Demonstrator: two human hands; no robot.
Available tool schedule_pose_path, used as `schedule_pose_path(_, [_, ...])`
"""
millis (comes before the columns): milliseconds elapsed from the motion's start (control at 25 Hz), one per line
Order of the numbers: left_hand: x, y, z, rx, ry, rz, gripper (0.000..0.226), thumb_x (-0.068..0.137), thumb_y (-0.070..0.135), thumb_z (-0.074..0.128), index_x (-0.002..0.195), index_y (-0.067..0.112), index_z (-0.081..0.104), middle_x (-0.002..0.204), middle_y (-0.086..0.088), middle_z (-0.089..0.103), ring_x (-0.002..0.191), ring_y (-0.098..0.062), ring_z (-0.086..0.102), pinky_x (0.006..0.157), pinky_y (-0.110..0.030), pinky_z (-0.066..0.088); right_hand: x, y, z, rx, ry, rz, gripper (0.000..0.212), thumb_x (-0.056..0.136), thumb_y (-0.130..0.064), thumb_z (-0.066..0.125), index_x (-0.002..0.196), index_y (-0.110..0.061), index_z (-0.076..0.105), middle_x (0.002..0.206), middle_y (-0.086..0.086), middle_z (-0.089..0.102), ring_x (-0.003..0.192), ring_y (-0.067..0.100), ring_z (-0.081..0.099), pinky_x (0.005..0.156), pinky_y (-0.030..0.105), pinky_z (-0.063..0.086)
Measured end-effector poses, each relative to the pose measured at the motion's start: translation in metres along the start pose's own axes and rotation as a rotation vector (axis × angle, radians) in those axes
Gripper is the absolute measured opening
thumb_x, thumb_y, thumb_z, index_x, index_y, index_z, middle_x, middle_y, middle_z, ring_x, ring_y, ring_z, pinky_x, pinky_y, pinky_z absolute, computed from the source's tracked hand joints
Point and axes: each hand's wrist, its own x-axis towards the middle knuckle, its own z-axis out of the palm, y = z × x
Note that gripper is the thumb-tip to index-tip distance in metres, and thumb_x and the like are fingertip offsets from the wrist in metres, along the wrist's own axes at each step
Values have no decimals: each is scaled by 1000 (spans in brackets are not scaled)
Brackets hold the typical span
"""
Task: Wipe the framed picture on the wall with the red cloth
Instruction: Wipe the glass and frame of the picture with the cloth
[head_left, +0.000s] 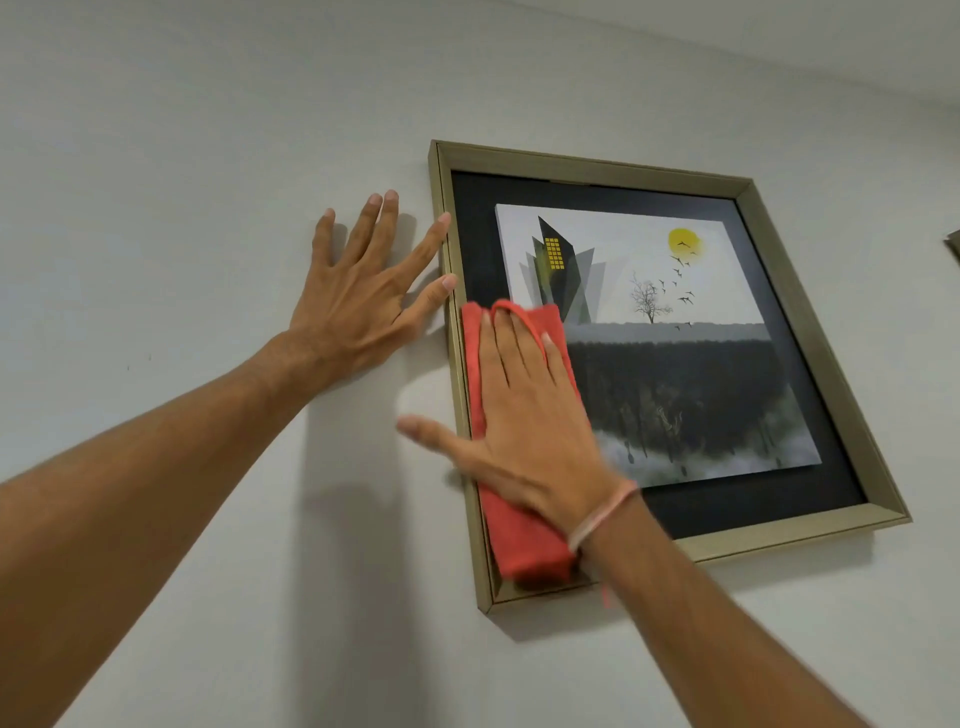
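Observation:
A gold-framed picture (810, 291) hangs on the white wall, showing a dark building, a yellow sun, birds and a tree. The red cloth (511, 540) lies flat against the picture's left part, from mid-height down to the bottom left corner. My right hand (524, 410) presses flat on the cloth, fingers pointing up, thumb spread out over the frame's left edge. My left hand (358, 306) rests flat on the wall just left of the frame, fingers spread, with index finger and thumb tips touching the frame's left edge.
The white wall (182, 182) surrounds the frame on all sides. The corner of another frame (953, 244) shows at the far right edge. A thin band sits on my right wrist (602, 517).

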Motion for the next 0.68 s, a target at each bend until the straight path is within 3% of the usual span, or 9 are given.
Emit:
schedule_pose_path(200, [-1, -2, 1, 17, 12, 10, 78, 91, 72, -1, 162, 39, -6, 173, -17, -7, 161, -30, -7, 127, -63, 1, 42, 8, -10, -108, -59, -41, 123, 77, -94, 26, 161, -13, -12, 172, 9, -11, 158, 21, -13, 129, 50, -5])
schedule_pose_path(360, [1, 0, -1, -19, -8, -11, 75, 93, 72, 3, 161, 41, -6, 173, -14, -9, 161, -29, -9, 127, -62, -4, -28, -3, -7, -56, -49, -39, 132, 69, -102, 22, 161, -13, -10, 172, 7, -9, 158, 19, -12, 128, 45, -8])
schedule_pose_path(480, [0, 0, -3, -23, -13, -16, 75, 93, 71, 4, 161, 41, -6, 173, -14, -9, 161, -29, -10, 127, -62, -4, -102, -10, -2, -21, -152, -9, 139, 63, -107, 21, 161, -14, -10, 172, 4, -12, 157, 18, -15, 129, 45, -4])
schedule_pose_path(520, [0, 1, -4, -25, -17, -16, 75, 93, 71, 4, 161, 41, -6, 173, -14, -9, 161, -29, -10, 127, -62, -4, -122, -11, 2, -55, -189, 2, 138, 64, -106, 19, 162, -11, -2, 172, 8, -4, 158, 24, -5, 129, 44, -2])
schedule_pose_path(600, [0, 2, -5, -29, -24, -18, 75, 93, 71, 4, 161, 41, -7, 173, -13, -10, 160, -29, -11, 127, -62, -4, -142, -12, 6, -200, -263, -11, 117, 82, -92, 24, 153, 0, 38, 156, 19, 44, 144, 36, 43, 127, 41, 2])
schedule_pose_path(640, [-1, 2, -5, -24, -23, -20, 75, 93, 71, 3, 161, 41, -7, 173, -13, -10, 160, -29, -11, 127, -62, -4, -143, -12, 8, -249, -257, 5, 99, 88, -83, 38, 141, -1, 56, 140, 18, 62, 128, 34, 61, 127, 38, 1])
schedule_pose_path(680, [-1, 3, -5, -14, -19, -20, 76, 93, 71, 2, 161, 40, -8, 173, -13, -9, 160, -29, -10, 127, -62, -4, -141, -13, 6, -268, -237, 22, 98, 81, -84, 52, 135, -3, 63, 134, 16, 67, 122, 33, 66, 126, 38, 2])
